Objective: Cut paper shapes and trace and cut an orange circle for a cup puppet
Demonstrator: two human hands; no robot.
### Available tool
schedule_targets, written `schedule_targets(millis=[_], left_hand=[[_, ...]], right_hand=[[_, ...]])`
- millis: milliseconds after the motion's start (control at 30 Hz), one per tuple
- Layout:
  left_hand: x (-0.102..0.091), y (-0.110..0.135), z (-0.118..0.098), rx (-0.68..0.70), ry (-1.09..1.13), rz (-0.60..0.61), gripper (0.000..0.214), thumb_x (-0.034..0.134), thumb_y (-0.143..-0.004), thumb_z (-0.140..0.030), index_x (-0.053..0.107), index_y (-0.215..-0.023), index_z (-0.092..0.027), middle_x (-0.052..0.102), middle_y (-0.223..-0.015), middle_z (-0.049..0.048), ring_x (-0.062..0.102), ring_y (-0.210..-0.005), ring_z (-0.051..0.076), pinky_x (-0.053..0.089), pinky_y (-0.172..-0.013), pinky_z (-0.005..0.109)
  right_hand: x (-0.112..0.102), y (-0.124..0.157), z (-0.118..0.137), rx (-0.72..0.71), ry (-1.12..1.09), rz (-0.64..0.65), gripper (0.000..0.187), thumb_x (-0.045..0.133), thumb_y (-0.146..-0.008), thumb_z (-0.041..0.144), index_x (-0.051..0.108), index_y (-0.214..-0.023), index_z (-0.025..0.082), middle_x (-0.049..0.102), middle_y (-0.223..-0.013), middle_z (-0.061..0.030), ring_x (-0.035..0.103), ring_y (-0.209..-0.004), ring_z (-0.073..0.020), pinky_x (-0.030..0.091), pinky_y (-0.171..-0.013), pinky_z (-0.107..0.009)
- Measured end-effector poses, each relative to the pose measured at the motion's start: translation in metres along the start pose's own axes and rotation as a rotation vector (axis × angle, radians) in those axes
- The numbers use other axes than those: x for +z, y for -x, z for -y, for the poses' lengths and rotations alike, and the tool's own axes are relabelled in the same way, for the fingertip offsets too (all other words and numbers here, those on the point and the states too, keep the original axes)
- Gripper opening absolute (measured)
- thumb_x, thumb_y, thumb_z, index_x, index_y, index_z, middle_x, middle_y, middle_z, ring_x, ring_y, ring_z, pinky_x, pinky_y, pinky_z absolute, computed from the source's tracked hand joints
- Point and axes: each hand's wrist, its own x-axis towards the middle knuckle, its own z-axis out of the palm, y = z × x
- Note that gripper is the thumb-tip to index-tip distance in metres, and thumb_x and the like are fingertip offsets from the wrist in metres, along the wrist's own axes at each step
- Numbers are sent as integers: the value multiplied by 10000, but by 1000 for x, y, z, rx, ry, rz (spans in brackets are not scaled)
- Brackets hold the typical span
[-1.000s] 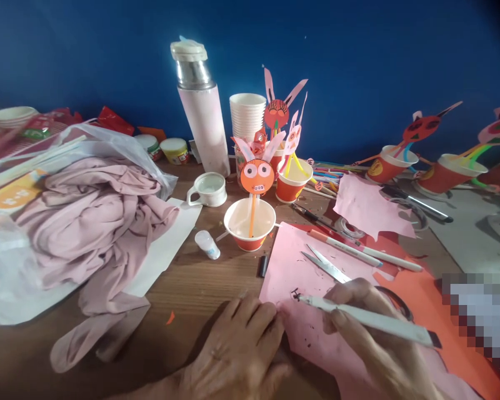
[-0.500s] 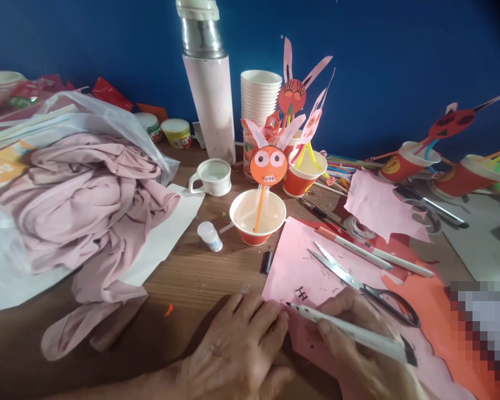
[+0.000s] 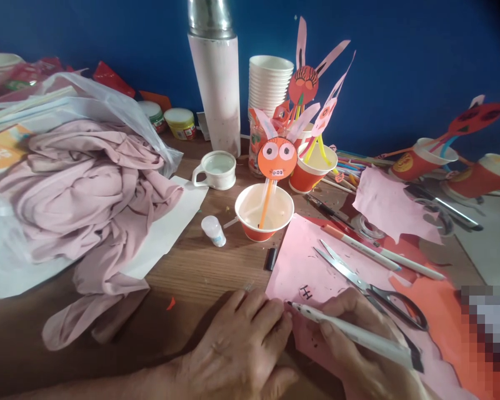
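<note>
My right hand (image 3: 354, 344) grips a white marker pen (image 3: 358, 334), its tip resting on a pink paper sheet (image 3: 304, 266) just below a small black drawn mark (image 3: 305, 292). My left hand (image 3: 237, 350) lies flat with fingers stretched out, pressing the sheet's left edge against the wooden table (image 3: 204, 272). Scissors (image 3: 370, 289) lie on the sheet just beyond my right hand. A black pen cap (image 3: 270, 259) rests at the sheet's left border.
An orange paper cup (image 3: 264, 214) with a straw and an orange face stands ahead, a glue bottle (image 3: 214, 230) beside it. Behind are a pink thermos (image 3: 217, 83), stacked cups (image 3: 270, 83) and more puppet cups. Pink cloth (image 3: 83, 194) fills the left; orange paper (image 3: 437, 311) lies right.
The view has tilted downward, so everything on the table sits higher and closer. The pen tip has moved from beside the drawn mark to just below it, near my left fingertips.
</note>
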Motion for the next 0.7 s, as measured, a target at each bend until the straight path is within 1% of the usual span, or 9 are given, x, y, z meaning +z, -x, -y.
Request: schedule_targets(millis=[100,167,267,367,433,567,700], left_hand=[[0,0,-1,-8,0,-2,439,597,-792,-440,515,-1087,-126,572,-1045,69,487,-871,236,379,-700,381],[-1,-1,-1,-10,-4,2,427,593,-796,-439,520,-1078,-126,575,-1034,68,488,-866,234,384,-703,381],[-2,-1,-1,-1,-5,8,410,581,-804,-440,527,-1067,-130,579,-1014,64,490,-863,231,389,-701,378],[-2,-1,-1,-2,7,-16,377,584,-804,-432,538,-1034,-137,584,-982,49,492,-845,222,386,-690,369],[-1,-2,-1,-10,8,-29,383,594,-795,-439,540,-1027,-139,585,-997,50,492,-844,223,385,-689,370],[-1,-2,-1,-12,8,5,380,591,-798,-439,546,-1032,-143,586,-1001,48,494,-854,227,388,-719,385],[-2,-2,-2,-14,0,-34,388,608,-785,-444,552,-1016,-138,588,-984,46,494,-847,220,390,-706,375]], right_hand=[[-5,-3,6,14,-44,59,274,528,-903,304,547,-1149,187,575,-1166,-75,598,-950,-201,520,-784,-402],[-6,-5,9,20,-68,82,272,527,-903,303,547,-1150,190,574,-1170,-75,597,-953,-200,519,-787,-401],[-6,-7,12,30,-99,109,272,528,-903,302,547,-1150,190,573,-1170,-75,597,-954,-200,518,-787,-401],[-5,-8,13,42,-123,132,276,528,-902,303,545,-1152,187,573,-1169,-76,597,-953,-201,519,-786,-403],[-4,-8,13,51,-134,144,277,530,-902,303,544,-1152,187,574,-1169,-75,597,-954,-202,519,-786,-403],[-4,-7,14,64,-150,158,281,534,-899,301,543,-1154,184,574,-1166,-75,598,-955,-203,519,-785,-404],[-4,-7,14,65,-149,151,274,530,-902,299,545,-1151,186,574,-1168,-75,598,-953,-201,518,-788,-402]])
